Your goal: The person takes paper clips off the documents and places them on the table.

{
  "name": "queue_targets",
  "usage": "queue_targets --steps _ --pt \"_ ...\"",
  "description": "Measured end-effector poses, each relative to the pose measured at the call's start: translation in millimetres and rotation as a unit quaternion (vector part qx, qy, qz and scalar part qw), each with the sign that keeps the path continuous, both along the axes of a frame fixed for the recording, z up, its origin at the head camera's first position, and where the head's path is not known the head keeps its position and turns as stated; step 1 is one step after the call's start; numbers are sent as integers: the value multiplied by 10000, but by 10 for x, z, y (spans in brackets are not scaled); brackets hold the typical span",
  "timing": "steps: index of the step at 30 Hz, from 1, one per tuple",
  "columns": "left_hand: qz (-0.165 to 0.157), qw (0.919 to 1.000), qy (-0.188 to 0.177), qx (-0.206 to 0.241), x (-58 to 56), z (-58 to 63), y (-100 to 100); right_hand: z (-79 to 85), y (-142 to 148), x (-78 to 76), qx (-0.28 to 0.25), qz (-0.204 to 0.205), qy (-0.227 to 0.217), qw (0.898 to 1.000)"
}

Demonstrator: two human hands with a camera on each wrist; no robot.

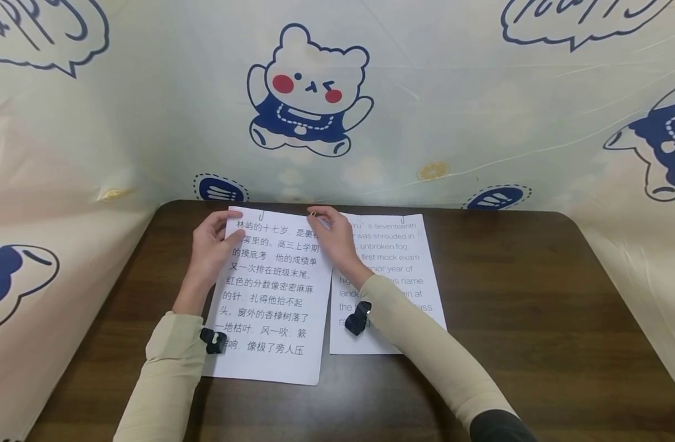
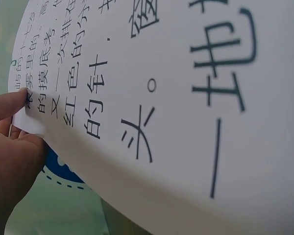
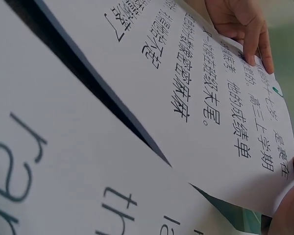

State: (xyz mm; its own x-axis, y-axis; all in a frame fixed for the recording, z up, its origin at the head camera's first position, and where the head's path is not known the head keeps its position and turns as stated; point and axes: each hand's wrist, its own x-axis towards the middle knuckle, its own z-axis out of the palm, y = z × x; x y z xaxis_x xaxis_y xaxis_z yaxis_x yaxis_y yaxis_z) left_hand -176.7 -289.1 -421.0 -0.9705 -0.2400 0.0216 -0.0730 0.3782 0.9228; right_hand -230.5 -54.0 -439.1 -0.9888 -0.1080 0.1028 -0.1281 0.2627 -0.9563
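A sheaf of white paper with large printed Chinese text (image 1: pixel 271 288) is tilted slightly over the table. My left hand (image 1: pixel 211 239) pinches its upper left edge, thumb on the printed face, fingers behind; the left wrist view shows this grip close up (image 2: pixel 14 156). A paper clip (image 1: pixel 261 215) sits on its top edge, looking green in the right wrist view (image 3: pixel 278 91). My right hand (image 1: pixel 337 239) is at the upper right corner, pinching a small wire paper clip (image 1: pixel 312 213) between thumb and fingertips right at the paper's edge.
Papers with printed English text (image 1: pixel 389 334) lie to the right, partly under my right forearm, with a paper clip (image 1: pixel 402 219) at their top. The dark wooden table (image 1: pixel 519 319) ends at a patterned cloth (image 1: pixel 425 110) behind. Black wrist cameras (image 1: pixel 358 318) are strapped over both sleeves.
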Motion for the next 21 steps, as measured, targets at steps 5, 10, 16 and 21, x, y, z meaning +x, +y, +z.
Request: queue_targets --steps 5,10,16,21 --pt "-17 10000 39 -6 10 1 -5 1 -15 12 -190 -45 -137 9997" --pt "23 10000 52 -17 19 1 -11 -4 -30 22 -363 -16 -167 9992" --pt "108 9999 1 -38 29 -9 -25 0 -56 30 -702 15 -255 9972" --pt "146 9999 50 -46 30 -13 -24 4 -62 24 -1094 -47 -441 9930"
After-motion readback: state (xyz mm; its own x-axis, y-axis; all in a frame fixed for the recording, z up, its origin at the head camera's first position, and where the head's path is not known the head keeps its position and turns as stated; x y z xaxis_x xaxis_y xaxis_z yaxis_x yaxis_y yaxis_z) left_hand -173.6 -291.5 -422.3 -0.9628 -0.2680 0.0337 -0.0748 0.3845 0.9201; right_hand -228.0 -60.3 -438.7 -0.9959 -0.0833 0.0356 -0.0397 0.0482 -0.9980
